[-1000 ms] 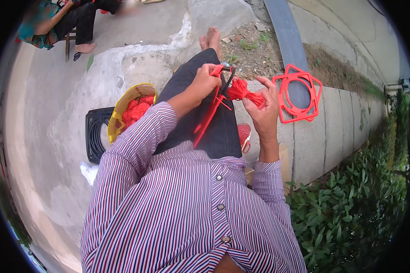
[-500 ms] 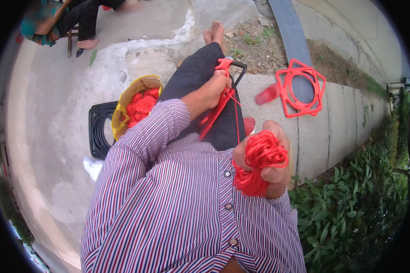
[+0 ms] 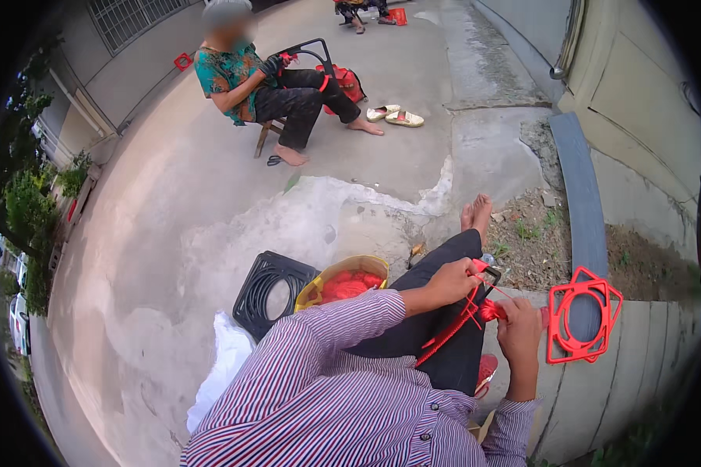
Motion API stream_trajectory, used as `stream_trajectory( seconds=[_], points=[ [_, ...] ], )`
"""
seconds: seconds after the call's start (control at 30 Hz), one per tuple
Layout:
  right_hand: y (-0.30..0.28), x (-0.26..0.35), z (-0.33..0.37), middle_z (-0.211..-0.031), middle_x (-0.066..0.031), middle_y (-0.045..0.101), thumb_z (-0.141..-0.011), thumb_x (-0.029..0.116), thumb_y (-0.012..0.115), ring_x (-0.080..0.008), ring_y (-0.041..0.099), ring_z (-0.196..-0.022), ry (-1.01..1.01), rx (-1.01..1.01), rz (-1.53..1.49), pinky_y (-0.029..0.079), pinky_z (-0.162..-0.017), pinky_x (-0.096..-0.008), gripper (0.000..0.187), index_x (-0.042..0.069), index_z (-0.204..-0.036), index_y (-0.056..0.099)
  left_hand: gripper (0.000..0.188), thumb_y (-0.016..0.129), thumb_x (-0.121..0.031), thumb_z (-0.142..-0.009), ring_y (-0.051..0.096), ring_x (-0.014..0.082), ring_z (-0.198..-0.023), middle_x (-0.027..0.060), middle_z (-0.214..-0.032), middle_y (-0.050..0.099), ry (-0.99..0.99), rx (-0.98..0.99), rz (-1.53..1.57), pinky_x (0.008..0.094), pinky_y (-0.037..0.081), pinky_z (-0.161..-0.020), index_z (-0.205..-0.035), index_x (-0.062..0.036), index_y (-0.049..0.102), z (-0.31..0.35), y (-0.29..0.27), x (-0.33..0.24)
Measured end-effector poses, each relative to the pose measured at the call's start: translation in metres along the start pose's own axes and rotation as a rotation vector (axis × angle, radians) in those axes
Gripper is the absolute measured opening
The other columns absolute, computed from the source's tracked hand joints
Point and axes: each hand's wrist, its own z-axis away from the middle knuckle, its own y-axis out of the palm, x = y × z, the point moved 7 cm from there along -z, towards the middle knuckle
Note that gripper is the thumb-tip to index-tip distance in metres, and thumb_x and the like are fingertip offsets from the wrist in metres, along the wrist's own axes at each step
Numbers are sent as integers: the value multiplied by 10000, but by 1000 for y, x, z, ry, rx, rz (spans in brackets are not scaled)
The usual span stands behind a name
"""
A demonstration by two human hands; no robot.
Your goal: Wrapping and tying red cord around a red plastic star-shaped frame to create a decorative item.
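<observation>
We see right hand [image 3: 519, 327] pinching red cord [image 3: 490, 310], likely soft, light, best held mid-bundle; left hand [image 3: 449, 283] gripping stiff-looking frame [image 3: 453, 331].

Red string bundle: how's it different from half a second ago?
The right hand brought the red string bundle up from near the shirt, toward the left hand. The view turned left. Unchanged: right hand holds it, left hand holds the red-edged frame.

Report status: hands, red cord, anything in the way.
Left hand gripping red-and-black frame. Right hand holding red cord bundle. No obstruction visible.
</observation>
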Motion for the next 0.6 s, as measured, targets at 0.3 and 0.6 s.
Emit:
stream_trajectory(
  seconds=[0.3,0.6],
  points=[
    [60,-25,-19,-910,-150,620,-710,8,656,-354,608,-847,249,-299,-454,487,-760,-410,270,10,-977,614,270,596,-269,-876,489,119,-452,44,-563,535,119,-184,-157,292,363,-417,-783,-16,590,-19,-24,3],
    [26,-12,7,-1087,-137,584,-788,86,675,-291,552,-995,176,-341,-492,417,-928,-389,336,7,-1106,600,243,653,-271,-853,384,75,-375,-26,-529,462,-358,260,579,228,233,-358,-715,-93,562,17,18,-35]
  ],
)
